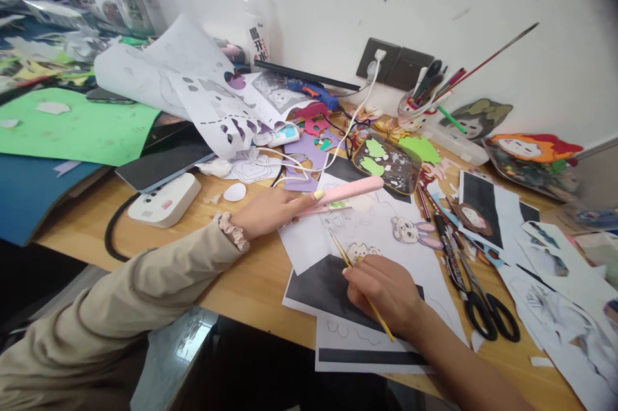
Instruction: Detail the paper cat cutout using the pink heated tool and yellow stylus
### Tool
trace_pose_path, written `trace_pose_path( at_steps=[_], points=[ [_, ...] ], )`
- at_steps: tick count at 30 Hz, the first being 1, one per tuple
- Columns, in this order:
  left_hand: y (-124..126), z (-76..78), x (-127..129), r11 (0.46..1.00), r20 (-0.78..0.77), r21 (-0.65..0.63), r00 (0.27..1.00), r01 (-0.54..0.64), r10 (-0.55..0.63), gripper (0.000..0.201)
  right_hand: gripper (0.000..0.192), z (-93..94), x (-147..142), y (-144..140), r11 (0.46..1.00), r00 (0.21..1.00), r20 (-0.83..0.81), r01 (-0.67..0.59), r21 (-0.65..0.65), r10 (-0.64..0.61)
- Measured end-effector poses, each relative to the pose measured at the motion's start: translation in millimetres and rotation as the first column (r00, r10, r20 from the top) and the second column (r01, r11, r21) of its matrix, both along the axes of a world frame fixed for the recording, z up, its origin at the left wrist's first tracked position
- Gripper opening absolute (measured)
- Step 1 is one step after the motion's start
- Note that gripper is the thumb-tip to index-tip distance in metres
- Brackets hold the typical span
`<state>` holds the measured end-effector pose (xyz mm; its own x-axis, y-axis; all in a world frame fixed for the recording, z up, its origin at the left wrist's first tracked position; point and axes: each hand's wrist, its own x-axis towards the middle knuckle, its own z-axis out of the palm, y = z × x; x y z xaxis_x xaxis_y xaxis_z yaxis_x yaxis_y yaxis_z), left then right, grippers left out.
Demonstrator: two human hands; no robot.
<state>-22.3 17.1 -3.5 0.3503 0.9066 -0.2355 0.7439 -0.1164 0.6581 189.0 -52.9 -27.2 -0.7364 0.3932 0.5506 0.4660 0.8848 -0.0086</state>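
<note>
Around the middle of the desk, my left hand [273, 210] is closed on a pink hair straightener [355, 189], its long plates pointing right. A small green patch shows at the straightener's lower edge. My right hand [386, 292] pinches a thin yellow paintbrush [381, 317] like a pen, its tip pointing up and left, just below the straightener. Beneath both hands lie overlapping white sheets with drawings and black panels. A drawn rabbit with purple ears [418, 232] is to the right of the straightener. Part of another drawing is covered by my right hand.
Black-handled scissors [490, 314] and a black marker [449, 253] lie at right. A tray with green cutouts [389, 163] sits farther back. White cable [355, 118] runs from the wall socket. Papers, a blue glue gun [321, 94] and a white box [167, 200] crowd the left and back.
</note>
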Motion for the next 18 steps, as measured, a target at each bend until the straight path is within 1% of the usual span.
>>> trace_pose_path(
  at_steps=[2,6,9,14,18],
  points=[
    [-0.6,0.0,-0.2,1.000,0.033,-0.031,0.999,0.002,0.000,0.059,0.022,-0.2,-0.5,-0.3,1.000,0.998,0.058,-0.020,0.012,0.019],
    [-1.1,-0.7,-0.7,0.995,0.104,-0.099,0.994,0.029,-0.019,0.059,0.012,0.8,-4.8,-0.7,0.998,0.988,0.156,-0.025,0.065,0.015],
    [-0.9,-2.0,-1.5,0.990,0.136,-0.129,0.990,0.049,-0.032,0.058,0.007,1.8,-8.4,-1.8,0.997,0.978,0.206,-0.035,0.063,0.021],
    [-1.5,-2.0,-2.3,0.989,0.150,-0.139,0.988,0.057,-0.036,0.056,0.009,4.0,-10.9,-3.2,1.000,0.964,0.264,-0.025,0.019,0.019],
    [-1.8,-0.9,-1.6,0.987,0.151,-0.155,0.988,0.048,-0.024,0.056,0.010,4.7,-11.1,-3.5,1.000,0.958,0.286,-0.027,0.009,0.023]
  ],
)
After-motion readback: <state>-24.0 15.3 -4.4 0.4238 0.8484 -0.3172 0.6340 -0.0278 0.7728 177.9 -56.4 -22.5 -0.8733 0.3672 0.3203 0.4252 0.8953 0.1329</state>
